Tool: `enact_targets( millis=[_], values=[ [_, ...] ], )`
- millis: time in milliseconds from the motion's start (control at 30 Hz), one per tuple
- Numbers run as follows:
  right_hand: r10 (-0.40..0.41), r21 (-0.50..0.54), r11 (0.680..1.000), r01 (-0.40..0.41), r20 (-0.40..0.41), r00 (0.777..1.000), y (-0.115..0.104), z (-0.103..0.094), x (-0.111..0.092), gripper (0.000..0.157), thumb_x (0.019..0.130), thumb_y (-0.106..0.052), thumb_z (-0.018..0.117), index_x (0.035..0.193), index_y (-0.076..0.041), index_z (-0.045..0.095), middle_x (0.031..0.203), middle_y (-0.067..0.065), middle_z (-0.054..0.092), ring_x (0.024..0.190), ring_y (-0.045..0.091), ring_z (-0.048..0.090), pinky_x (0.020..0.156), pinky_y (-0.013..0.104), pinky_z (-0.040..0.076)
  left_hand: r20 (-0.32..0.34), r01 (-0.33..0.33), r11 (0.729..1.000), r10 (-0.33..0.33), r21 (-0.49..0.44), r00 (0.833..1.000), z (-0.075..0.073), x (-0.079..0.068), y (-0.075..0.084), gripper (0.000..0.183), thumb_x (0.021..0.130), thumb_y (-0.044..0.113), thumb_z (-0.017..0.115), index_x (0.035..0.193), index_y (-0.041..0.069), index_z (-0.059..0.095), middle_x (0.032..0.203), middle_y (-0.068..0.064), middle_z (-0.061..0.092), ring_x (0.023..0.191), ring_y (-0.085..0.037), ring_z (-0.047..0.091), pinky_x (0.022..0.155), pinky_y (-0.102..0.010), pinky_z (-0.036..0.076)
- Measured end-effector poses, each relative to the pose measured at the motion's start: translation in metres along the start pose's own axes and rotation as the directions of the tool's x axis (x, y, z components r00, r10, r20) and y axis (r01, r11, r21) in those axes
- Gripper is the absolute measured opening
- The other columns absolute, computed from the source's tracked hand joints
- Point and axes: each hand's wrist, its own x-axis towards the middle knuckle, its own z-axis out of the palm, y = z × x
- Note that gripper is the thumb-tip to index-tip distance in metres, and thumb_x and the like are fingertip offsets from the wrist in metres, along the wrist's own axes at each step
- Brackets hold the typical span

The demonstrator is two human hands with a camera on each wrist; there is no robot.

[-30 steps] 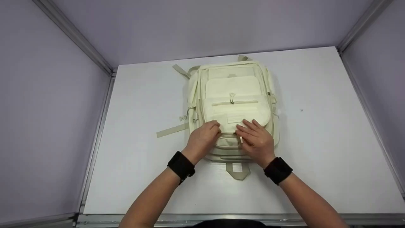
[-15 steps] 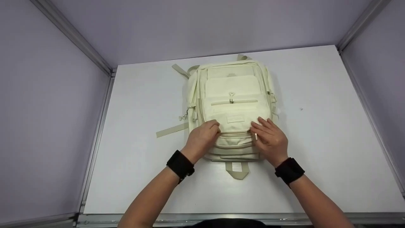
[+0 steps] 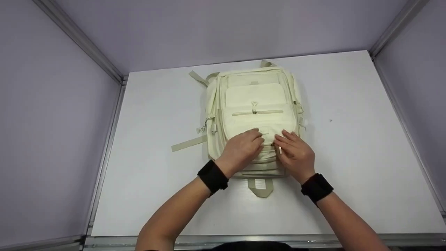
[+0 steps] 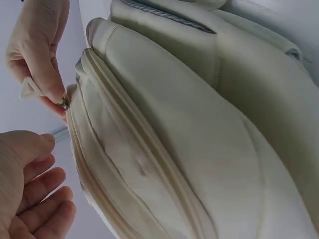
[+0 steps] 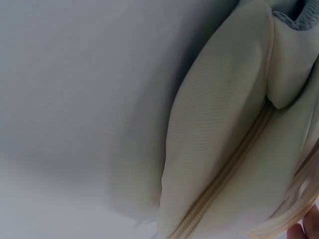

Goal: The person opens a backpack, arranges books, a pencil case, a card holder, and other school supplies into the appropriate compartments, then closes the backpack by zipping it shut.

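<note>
A cream backpack (image 3: 256,94) lies front up, its top handle loop (image 3: 262,192) toward the person. My right hand (image 3: 296,153) pinches a zipper slider (image 4: 63,103) on the front pocket's curved zipper (image 4: 82,154); a pale triangular pull tag (image 4: 30,88) hangs from it. My left hand (image 3: 243,148) is over the pocket's near edge, left of the right hand. In the left wrist view its fingers (image 4: 47,201) are loosely bent, with nothing between them and a gap to the fabric. Only fingertips (image 5: 310,226) show in the right wrist view, at the zipper edge.
The backpack rests on a white table (image 3: 156,115) with a metal rail (image 3: 334,239) along its front. Pale panels (image 3: 237,31) enclose the back and sides. A loose strap (image 3: 189,143) sticks out left, and a small scrap (image 3: 330,120) lies to the right.
My right hand has moved right along the pocket zipper with the slider, then slightly back left. The left hand has come off the pocket's left edge and shifted right toward it.
</note>
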Motion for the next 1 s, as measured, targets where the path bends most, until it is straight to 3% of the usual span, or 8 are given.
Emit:
enact_targets(
  millis=[100, 200, 433, 600, 800, 1000],
  values=[
    [0.003, 0.002, 1.000, -0.003, 0.011, 1.000, 0.000, 0.001, 0.000, 0.025, 0.086, 0.005, 0.070, 0.109, 0.001, 0.079, 0.114, 0.012, 0.075, 0.114, 0.036, 0.068, 0.105, 0.051, 0.046, 0.049, -0.022, 0.998, 0.019, 0.063, 0.999, 0.006, 0.010, 0.008, 0.010, 0.097, 0.014, 0.068, 0.102, 0.008, 0.073, 0.114, -0.005, 0.069, 0.119, -0.022, 0.064, 0.098, -0.028, 0.051],
    [0.004, 0.006, 1.000, -0.004, 0.024, 1.000, 0.000, 0.002, -0.001, 0.026, 0.086, 0.005, 0.067, 0.109, 0.001, 0.078, 0.115, 0.012, 0.074, 0.116, 0.036, 0.067, 0.106, 0.051, 0.045, 0.108, -0.010, 0.993, -0.003, 0.120, 0.994, 0.013, 0.015, 0.013, 0.010, 0.097, 0.017, 0.069, 0.100, 0.008, 0.073, 0.115, -0.005, 0.068, 0.118, -0.021, 0.063, 0.098, -0.027, 0.051],
    [0.005, 0.006, 1.000, -0.005, 0.012, 1.000, 0.000, 0.000, -0.001, 0.027, 0.085, 0.007, 0.069, 0.109, 0.001, 0.078, 0.115, 0.011, 0.075, 0.116, 0.036, 0.067, 0.106, 0.051, 0.046, 0.166, 0.040, 0.985, -0.068, 0.169, 0.984, 0.021, 0.023, 0.018, 0.010, 0.096, 0.021, 0.071, 0.093, 0.012, 0.071, 0.108, -0.001, 0.062, 0.100, -0.016, 0.061, 0.078, -0.026, 0.055],
    [0.006, 0.006, 1.000, -0.006, 0.017, 1.000, 0.000, -0.003, -0.001, 0.025, 0.085, 0.008, 0.070, 0.108, 0.001, 0.079, 0.115, 0.011, 0.074, 0.116, 0.035, 0.067, 0.106, 0.050, 0.046, 0.230, 0.056, 0.978, -0.103, 0.200, 0.968, 0.018, 0.027, 0.022, 0.003, 0.094, 0.014, 0.072, 0.096, 0.012, 0.072, 0.114, -0.003, 0.061, 0.107, -0.017, 0.061, 0.076, -0.027, 0.056],
    [0.014, 0.030, 0.999, -0.014, -0.011, 1.000, 0.003, -0.009, -0.003, 0.026, 0.083, 0.011, 0.074, 0.107, 0.002, 0.078, 0.116, 0.013, 0.074, 0.113, 0.037, 0.068, 0.105, 0.048, 0.047, 0.226, 0.070, 0.980, -0.113, 0.188, 0.967, 0.016, 0.029, 0.024, 0.006, 0.093, 0.005, 0.069, 0.097, 0.009, 0.071, 0.116, -0.004, 0.061, 0.107, -0.019, 0.062, 0.074, -0.028, 0.057],
    [0.090, 0.053, 0.995, -0.087, -0.053, 0.995, 0.014, -0.024, -0.006, 0.032, 0.082, 0.016, 0.074, 0.111, 0.003, 0.077, 0.119, 0.015, 0.072, 0.116, 0.038, 0.067, 0.107, 0.048, 0.045, 0.224, 0.074, 0.978, -0.118, 0.195, 0.967, 0.016, 0.029, 0.023, 0.006, 0.094, 0.003, 0.068, 0.094, 0.009, 0.070, 0.116, -0.004, 0.061, 0.106, -0.017, 0.061, 0.071, -0.025, 0.056]
  ],
)
